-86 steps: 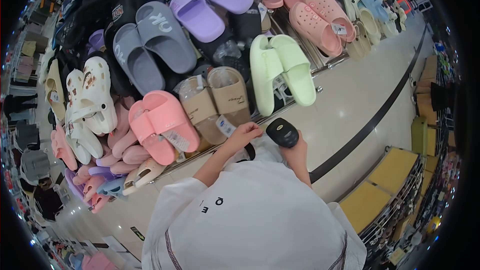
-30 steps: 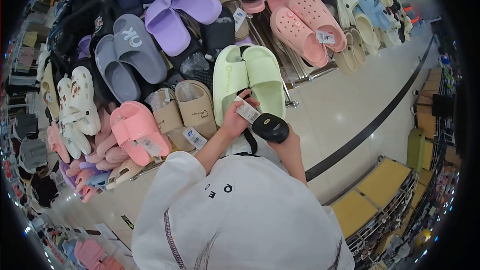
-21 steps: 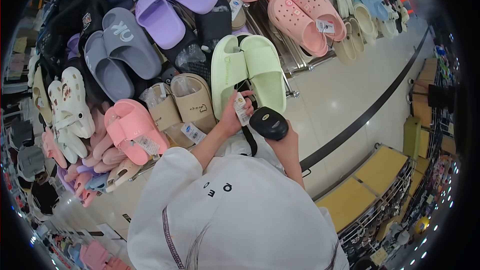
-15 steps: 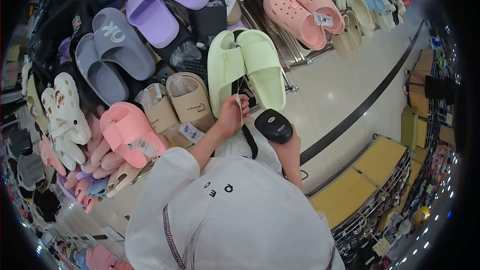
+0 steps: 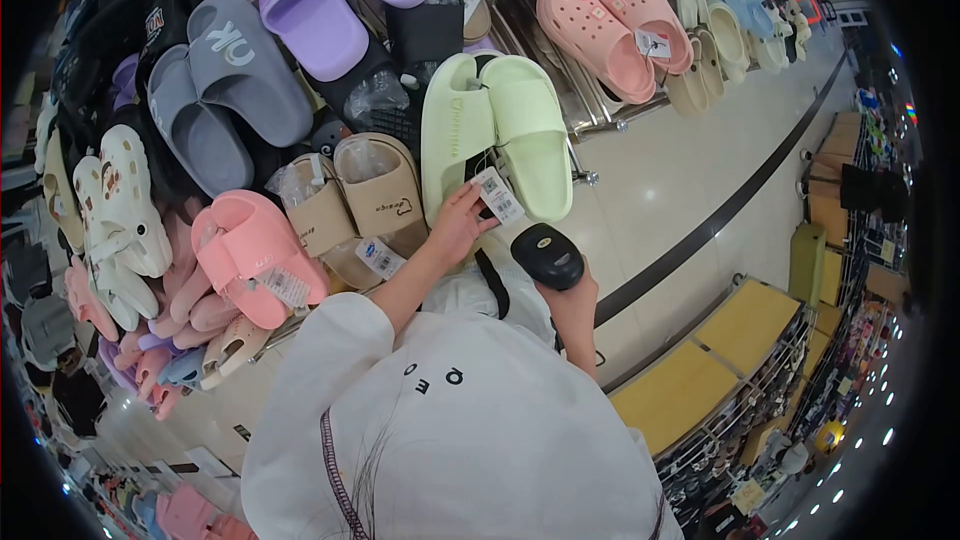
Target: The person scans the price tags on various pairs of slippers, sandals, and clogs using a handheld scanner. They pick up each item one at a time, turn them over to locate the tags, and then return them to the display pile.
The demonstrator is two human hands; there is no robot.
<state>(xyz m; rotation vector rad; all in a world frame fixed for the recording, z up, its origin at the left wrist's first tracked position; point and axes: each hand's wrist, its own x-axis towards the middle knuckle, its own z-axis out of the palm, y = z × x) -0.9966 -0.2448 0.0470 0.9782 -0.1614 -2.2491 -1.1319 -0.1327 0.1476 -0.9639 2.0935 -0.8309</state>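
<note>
My left hand (image 5: 460,228) pinches a white price tag (image 5: 497,197) printed with barcodes, its face turned up. The tag hangs by a string from a pair of light green slides (image 5: 532,130) on the rack's edge. In my right hand (image 5: 572,298) is a black handheld scanner (image 5: 547,256), its rounded head just below the green slides and to the right of the tag. Beige slides (image 5: 378,185) lie left of my left hand, with their own tag (image 5: 380,257).
Purple slides (image 5: 315,20), grey slides (image 5: 235,70), a pink pair (image 5: 260,250), white clogs (image 5: 125,220) and pink clogs (image 5: 610,25) crowd the rack. A yellow-topped bench (image 5: 690,380) stands at the lower right. Tiled floor (image 5: 660,180) shows beyond the rack.
The tag has turned from edge-on to face-up in my left hand. My right hand with the scanner has barely moved. The view has shifted slightly.
</note>
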